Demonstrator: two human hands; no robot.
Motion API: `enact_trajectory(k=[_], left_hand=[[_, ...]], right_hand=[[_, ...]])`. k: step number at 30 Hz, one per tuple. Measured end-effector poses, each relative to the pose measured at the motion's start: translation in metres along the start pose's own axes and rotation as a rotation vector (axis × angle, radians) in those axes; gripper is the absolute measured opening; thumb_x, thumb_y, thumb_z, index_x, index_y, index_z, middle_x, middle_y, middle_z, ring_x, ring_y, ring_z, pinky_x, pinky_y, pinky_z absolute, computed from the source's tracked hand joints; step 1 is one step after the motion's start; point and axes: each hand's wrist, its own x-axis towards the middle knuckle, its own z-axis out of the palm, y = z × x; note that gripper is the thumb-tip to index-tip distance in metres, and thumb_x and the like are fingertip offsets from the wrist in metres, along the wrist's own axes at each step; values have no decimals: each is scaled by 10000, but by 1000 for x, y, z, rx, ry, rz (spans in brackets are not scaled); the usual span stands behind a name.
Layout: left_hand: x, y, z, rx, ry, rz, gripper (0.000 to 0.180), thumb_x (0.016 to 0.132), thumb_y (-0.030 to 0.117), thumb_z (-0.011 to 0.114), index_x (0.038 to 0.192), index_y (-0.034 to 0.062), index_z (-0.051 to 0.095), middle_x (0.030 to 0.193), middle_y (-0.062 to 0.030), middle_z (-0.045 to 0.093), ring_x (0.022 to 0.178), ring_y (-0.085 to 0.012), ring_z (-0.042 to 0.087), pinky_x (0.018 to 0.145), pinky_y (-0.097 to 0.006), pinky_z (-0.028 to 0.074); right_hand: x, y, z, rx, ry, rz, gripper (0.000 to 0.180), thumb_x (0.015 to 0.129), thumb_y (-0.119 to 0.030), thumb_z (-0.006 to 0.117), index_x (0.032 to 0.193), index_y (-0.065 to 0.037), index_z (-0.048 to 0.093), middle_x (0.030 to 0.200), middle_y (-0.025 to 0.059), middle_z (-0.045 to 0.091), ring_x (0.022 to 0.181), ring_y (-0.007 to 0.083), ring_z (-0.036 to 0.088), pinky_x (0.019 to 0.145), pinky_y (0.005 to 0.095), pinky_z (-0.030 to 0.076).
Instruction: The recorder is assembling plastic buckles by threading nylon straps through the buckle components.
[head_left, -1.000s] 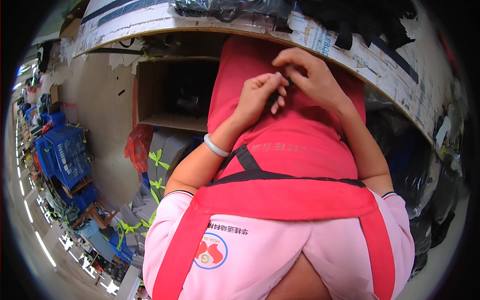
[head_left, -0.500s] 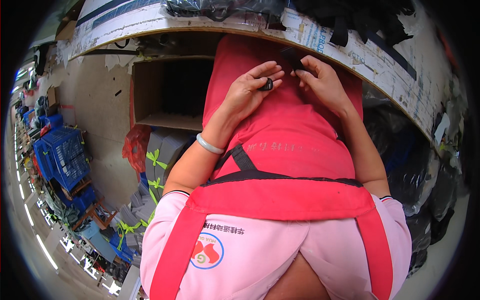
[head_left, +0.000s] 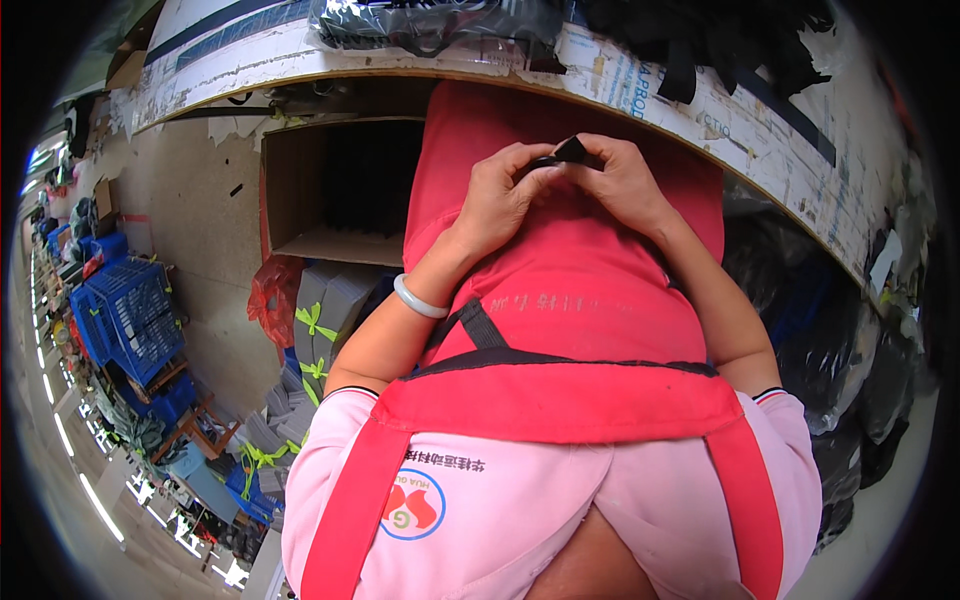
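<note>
Small black piece point(head_left: 570, 151) — half-hidden between hands point(head_left: 560, 185)

The small piece point(head_left: 570, 151) in my fingers is black. My apron point(head_left: 560, 300) is red with black straps over a pale pink shirt point(head_left: 500, 500) bearing a round red, green and blue badge. My bracelet point(head_left: 420, 298) is pale green. Blue crates point(head_left: 130, 320) stand left; the surface point(head_left: 700, 110) is white with a tan edge.
</note>
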Motion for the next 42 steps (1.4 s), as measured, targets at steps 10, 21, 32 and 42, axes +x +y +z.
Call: enact_trajectory(k=[10,21,32,42], left_hand=[[16,13,-15,8,146,-133,205,938,207,614,943,12,678,742,-21,628,563,-60,546,520,-185,445],[21,8,-3,-31,-64,-235,225,952,253,592,915,37,645,713,10,593,554,-42,508,489,-186,411],[26,3,3,25,39,-57,263,978,215,548,1096,6,656,781,-2,629,616,-49,545,521,-188,442],[19,6,10,245,109,143,206,933,62,586,1112,-17,652,865,-23,643,717,-70,591,600,-205,476]], right_hand=[[4,-11,-19,100,138,129,183,910,-154,637,1042,-28,656,731,-31,565,614,36,511,534,187,428],[11,-14,-22,166,36,194,170,928,-162,617,1056,-50,628,765,-20,604,567,18,474,473,168,367],[8,-9,-23,411,26,271,178,939,-165,597,1031,-13,595,707,20,600,480,29,477,426,167,393],[5,-14,-15,686,52,425,181,941,-189,602,963,-10,580,697,41,611,447,28,474,382,169,374]])
